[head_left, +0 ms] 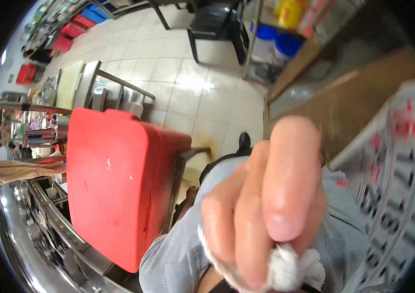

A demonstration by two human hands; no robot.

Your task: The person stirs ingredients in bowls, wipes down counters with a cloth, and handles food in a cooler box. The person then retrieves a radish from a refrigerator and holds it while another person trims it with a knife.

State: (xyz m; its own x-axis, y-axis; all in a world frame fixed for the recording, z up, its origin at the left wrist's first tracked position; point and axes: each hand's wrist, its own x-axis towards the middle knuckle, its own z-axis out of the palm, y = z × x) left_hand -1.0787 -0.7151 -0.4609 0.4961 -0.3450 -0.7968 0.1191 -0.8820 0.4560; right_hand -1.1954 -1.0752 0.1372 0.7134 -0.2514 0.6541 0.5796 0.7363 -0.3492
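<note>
My right hand (271,195) is raised close to the camera, its fingers curled inward with the tips pointing down. At the fingertips is a tuft of soft white cloth-like material (285,266), whose exact kind I cannot make out. A pale strap or cord (217,261) curves along the lower left of the fingers. My left hand does not show; a grey sleeve (168,266) and a bit of bare skin appear at the lower edge.
A red lidded bin (109,180) stands at the left, beside a metal counter with utensils (46,229). A beige cloth (24,171) hangs on a rail. Ahead are a tiled floor (168,93), a black plastic chair (217,29) and blue-lidded tubs (285,44). Printed sheeting (393,190) lies right.
</note>
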